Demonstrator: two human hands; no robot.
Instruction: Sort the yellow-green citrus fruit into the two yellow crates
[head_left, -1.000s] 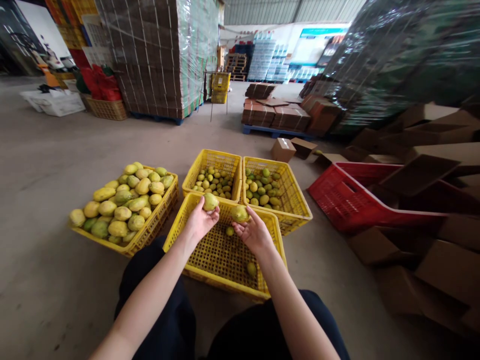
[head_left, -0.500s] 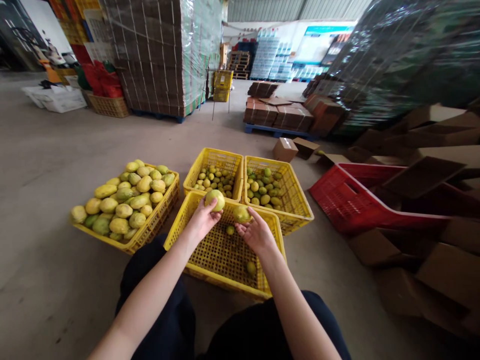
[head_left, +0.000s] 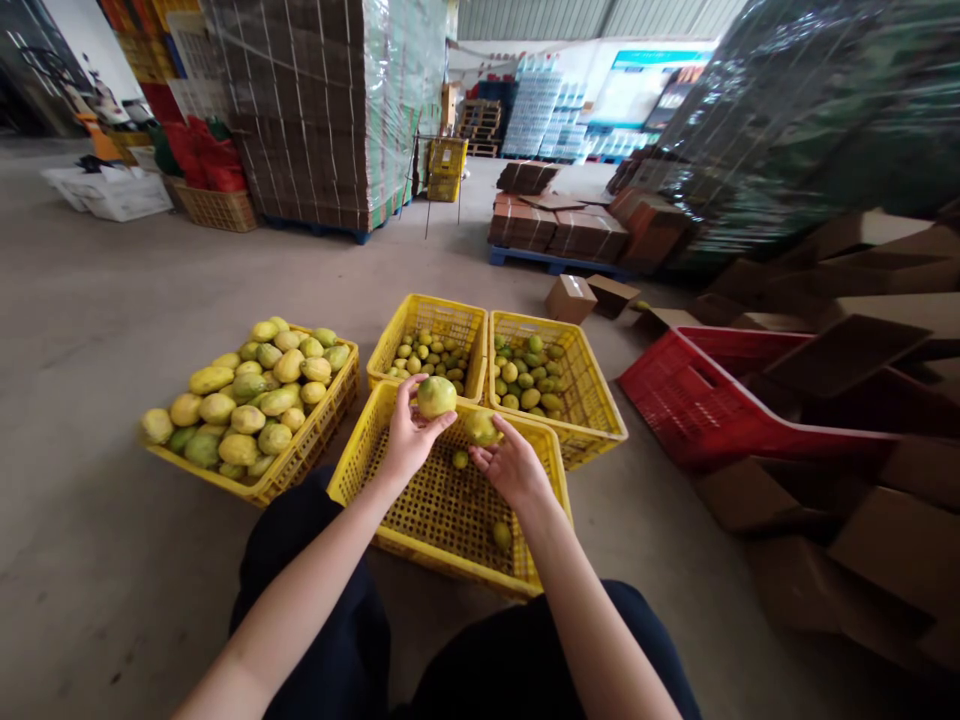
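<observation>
Overhead, each grip round a green-yellow fruit (head_left: 436,396); yellow crates (head_left: 442,510) on concrete warehouse floor (head_left: 112,320)

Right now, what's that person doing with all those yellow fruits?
A person sits on the floor holding one yellow-green fruit in each hand. The left hand lifts a fruit; the right hand cups another fruit. Both are over a nearly empty yellow crate. A heaped crate sits to the left, and two part-filled crates lie beyond.
</observation>
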